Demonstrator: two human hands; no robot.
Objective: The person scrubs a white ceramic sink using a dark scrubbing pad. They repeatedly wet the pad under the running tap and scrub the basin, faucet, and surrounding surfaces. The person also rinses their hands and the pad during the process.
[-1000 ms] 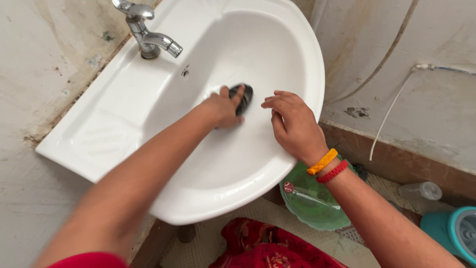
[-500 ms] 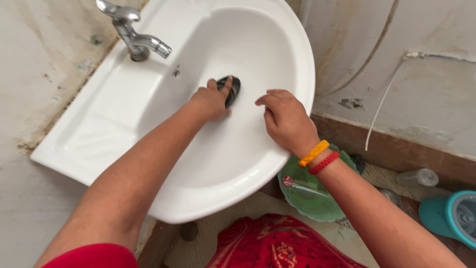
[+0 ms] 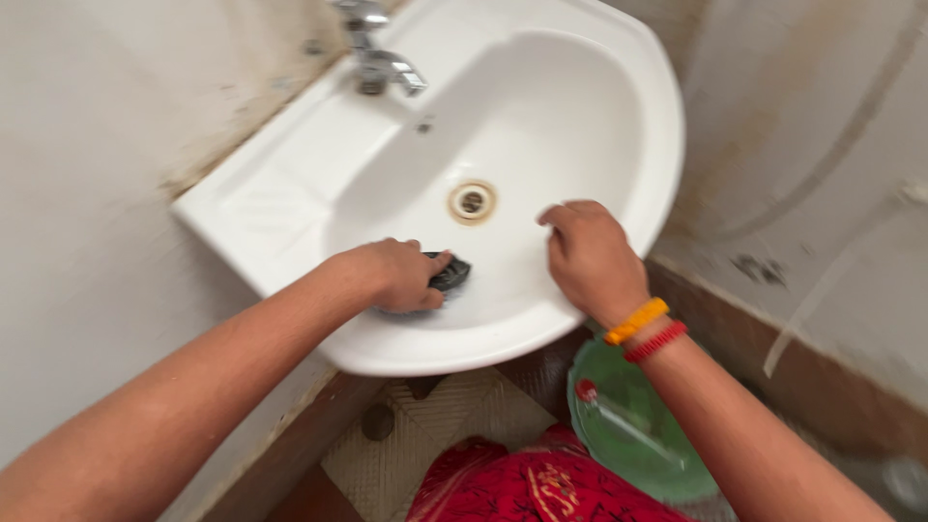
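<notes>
My left hand point(image 3: 391, 275) grips a dark scrub pad point(image 3: 449, 273) and presses it against the near inner wall of a white wash basin point(image 3: 580, 106). The pad shows only at my fingertips. My right hand point(image 3: 590, 257) rests on the basin's near right inner wall with its fingers curled and nothing in it. That wrist wears an orange band and a red one. The metal drain point(image 3: 472, 201) lies uncovered between and beyond both hands. The picture is blurred by motion.
A chrome tap point(image 3: 379, 58) stands at the basin's back edge by the stained wall. Under the basin lie a green plastic bowl point(image 3: 638, 425) and patterned floor tiles point(image 3: 425, 435). Red cloth point(image 3: 522, 488) shows at the bottom.
My left hand has dragged the scrub pad from the drain toward the near side of the basin, uncovering the drain. The view has shifted and the basin now sits further right.
</notes>
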